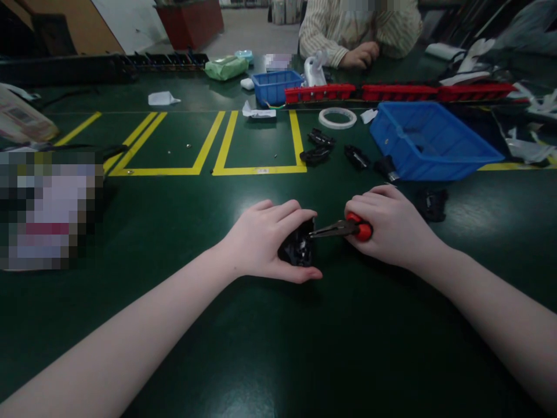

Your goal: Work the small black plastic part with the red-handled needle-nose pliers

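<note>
here, our left hand (270, 241) pinches the black part (298, 247) above the table (209, 348), seemingly steadying it, while our right hand (387, 226) grips the pliers (342, 229) so their tips reach its open side.

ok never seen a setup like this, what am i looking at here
There's no machine: this single picture comes from a camera worn on a person's head, looking forward and down at their own bare hands. The left hand grips a black part. The right hand holds red-handled pliers, their tips at that part. On the dark green table lie more black pieces, a roll of tape and two blue bins. Someone else sits across, by the red strips.
</note>
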`<state>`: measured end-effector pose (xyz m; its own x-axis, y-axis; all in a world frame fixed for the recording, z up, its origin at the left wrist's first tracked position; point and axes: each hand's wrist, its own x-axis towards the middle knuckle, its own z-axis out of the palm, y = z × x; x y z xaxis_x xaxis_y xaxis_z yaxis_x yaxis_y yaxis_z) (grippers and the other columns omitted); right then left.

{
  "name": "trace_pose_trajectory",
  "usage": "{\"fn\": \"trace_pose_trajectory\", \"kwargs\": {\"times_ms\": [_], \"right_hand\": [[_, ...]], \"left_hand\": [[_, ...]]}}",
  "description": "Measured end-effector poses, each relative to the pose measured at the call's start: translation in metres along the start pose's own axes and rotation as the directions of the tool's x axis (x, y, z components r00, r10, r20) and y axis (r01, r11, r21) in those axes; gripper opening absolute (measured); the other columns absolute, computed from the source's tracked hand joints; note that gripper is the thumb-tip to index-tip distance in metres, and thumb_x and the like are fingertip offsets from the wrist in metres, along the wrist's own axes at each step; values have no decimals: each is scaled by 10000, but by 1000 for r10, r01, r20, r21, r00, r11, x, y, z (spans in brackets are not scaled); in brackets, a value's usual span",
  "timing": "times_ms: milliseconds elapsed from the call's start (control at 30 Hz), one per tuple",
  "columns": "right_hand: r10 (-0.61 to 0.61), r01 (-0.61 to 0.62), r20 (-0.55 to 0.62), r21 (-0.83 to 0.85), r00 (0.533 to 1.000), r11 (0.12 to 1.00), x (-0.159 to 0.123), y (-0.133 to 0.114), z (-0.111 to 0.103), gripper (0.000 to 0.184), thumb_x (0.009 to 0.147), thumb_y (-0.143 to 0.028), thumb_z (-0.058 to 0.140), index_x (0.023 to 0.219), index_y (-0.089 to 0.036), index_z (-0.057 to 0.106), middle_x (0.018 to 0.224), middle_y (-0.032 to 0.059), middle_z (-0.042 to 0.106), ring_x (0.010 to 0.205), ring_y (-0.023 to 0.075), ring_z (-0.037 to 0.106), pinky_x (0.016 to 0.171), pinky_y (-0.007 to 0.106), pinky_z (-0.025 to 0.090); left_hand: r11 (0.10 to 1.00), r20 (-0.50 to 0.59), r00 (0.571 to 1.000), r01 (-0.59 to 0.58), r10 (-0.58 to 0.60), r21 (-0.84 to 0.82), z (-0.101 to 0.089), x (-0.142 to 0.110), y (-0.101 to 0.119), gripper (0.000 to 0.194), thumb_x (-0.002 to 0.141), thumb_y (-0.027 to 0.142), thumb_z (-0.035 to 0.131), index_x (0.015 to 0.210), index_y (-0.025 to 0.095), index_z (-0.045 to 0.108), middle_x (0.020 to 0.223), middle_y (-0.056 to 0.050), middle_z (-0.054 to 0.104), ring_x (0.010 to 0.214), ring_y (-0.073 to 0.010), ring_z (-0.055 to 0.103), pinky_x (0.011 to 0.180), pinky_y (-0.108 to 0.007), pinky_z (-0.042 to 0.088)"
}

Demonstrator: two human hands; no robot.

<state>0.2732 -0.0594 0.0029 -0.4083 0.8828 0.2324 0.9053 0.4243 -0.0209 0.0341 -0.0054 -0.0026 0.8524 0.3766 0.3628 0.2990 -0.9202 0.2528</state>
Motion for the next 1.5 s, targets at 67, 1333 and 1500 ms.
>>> {"fn": "trace_pose_trajectory", "kwargs": {"times_ms": [67, 1333, 1500], "right_hand": [[4, -4, -2, 2, 1000, 1000, 0, 0, 0, 109, 740, -294, 480, 686, -244, 399, 672, 18, 580, 684, 203, 559, 821, 390, 388], [-102, 100, -10, -120, 995, 988, -2, -15, -3, 71, 756, -268, 490, 743, -218, 539, 752, 78, 626, 806, 261, 561, 874, 441, 384], [-66, 63, -34, -71, 997, 995, -3, -11, 0, 93, 762, -281, 503, 804, -207, 540, 848, 93, 642, 852, 273, 565, 865, 448, 381]], "left_hand": [[1000, 2, 1000, -7, 7, 12, 0, 0, 1, 805, 793, 769, 441, 1214, 97, 576, 976, -81, 654, 761, -189, 605, 667, -299, 427], [997, 75, 997, 13, -19, 71, -1, 1, 2, 809, 780, 780, 449, 1214, 110, 578, 986, -89, 651, 814, -219, 622, 709, -314, 434], [993, 115, 990, 66, -77, 95, -2, 2, 2, 776, 788, 731, 522, 1245, 106, 561, 1117, -118, 618, 964, -263, 587, 803, -358, 444]]}}
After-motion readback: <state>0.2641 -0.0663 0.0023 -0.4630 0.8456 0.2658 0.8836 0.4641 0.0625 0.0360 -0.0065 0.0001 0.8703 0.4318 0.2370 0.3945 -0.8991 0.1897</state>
